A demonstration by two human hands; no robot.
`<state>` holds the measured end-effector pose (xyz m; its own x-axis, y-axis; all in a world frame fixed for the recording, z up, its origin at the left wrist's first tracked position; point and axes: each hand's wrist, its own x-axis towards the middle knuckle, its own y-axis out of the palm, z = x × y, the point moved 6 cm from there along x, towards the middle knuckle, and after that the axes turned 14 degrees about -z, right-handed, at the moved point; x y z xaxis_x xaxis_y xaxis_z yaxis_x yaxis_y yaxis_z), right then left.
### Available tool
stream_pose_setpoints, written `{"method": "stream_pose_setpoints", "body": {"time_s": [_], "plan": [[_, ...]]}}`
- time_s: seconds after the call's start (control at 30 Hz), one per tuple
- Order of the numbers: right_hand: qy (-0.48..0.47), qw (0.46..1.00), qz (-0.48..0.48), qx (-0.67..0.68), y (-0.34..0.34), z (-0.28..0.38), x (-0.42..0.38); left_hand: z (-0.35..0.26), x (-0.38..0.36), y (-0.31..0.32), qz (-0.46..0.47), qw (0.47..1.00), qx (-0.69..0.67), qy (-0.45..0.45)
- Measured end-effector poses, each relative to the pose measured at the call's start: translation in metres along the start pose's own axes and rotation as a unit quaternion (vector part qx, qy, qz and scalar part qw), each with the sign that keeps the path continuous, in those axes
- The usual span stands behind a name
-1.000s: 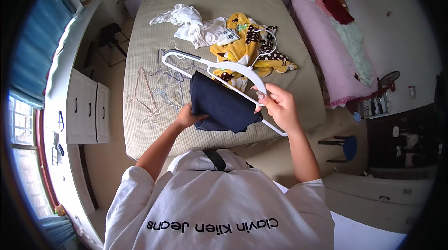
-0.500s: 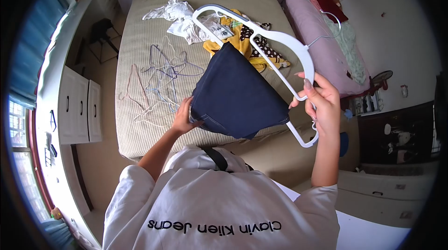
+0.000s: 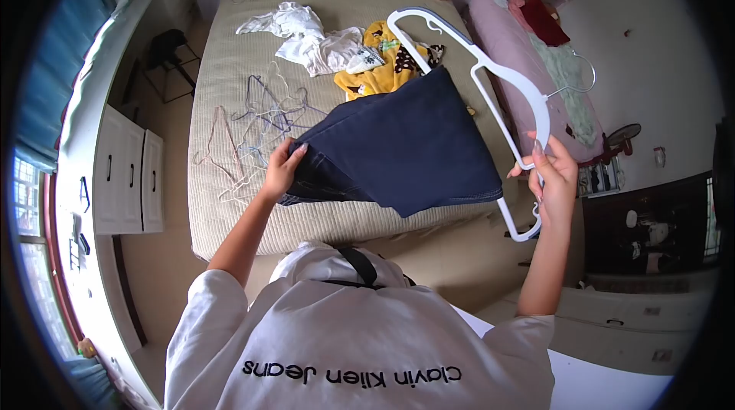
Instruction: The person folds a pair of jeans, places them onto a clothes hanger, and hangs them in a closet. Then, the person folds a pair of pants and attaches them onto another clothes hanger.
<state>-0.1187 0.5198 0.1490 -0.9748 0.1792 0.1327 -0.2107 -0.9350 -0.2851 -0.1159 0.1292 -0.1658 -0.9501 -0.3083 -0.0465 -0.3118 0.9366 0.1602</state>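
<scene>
My right hand [image 3: 553, 176] is closed around one end of a large white hanger [image 3: 523, 82], whose metal hook points right. Over the hanger's bar drapes a pair of dark navy trousers [image 3: 413, 142], held up above the near part of the bed. My left hand [image 3: 284, 167] pinches the left edge of the trousers and draws it out to the side. Behind the cloth, part of the hanger's bar is hidden.
On the bed [image 3: 230, 228] lie several thin wire hangers [image 3: 264, 111], white clothes [image 3: 306, 39] and a yellow garment [image 3: 360, 83]. A pink-covered bed [image 3: 498, 27] stands at the right. White cabinets [image 3: 126, 173] line the left side.
The hanger and trousers have moved right with my right hand. My left hand has shifted up and left, and the trousers are spread wider between the hands.
</scene>
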Motion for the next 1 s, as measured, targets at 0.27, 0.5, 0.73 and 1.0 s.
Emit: {"method": "stream_pose_setpoints", "body": {"time_s": [0.27,0.5,0.73,1.0], "plan": [[0.045,0.996,0.072,0.031,0.044,0.013,-0.019,0.048,-0.012,-0.005,-0.122,0.869,0.478,0.044],[0.055,0.997,0.025,0.055,0.055,0.001,-0.004,-0.044,-0.096,0.093,0.088,0.909,0.288,0.289],[0.066,0.993,0.023,0.094,0.065,0.008,0.008,-0.06,-0.099,0.127,0.06,0.872,0.306,0.376],[0.099,0.986,0.004,0.135,0.058,0.018,0.023,0.016,-0.062,0.096,-0.036,0.93,0.347,0.113]]}}
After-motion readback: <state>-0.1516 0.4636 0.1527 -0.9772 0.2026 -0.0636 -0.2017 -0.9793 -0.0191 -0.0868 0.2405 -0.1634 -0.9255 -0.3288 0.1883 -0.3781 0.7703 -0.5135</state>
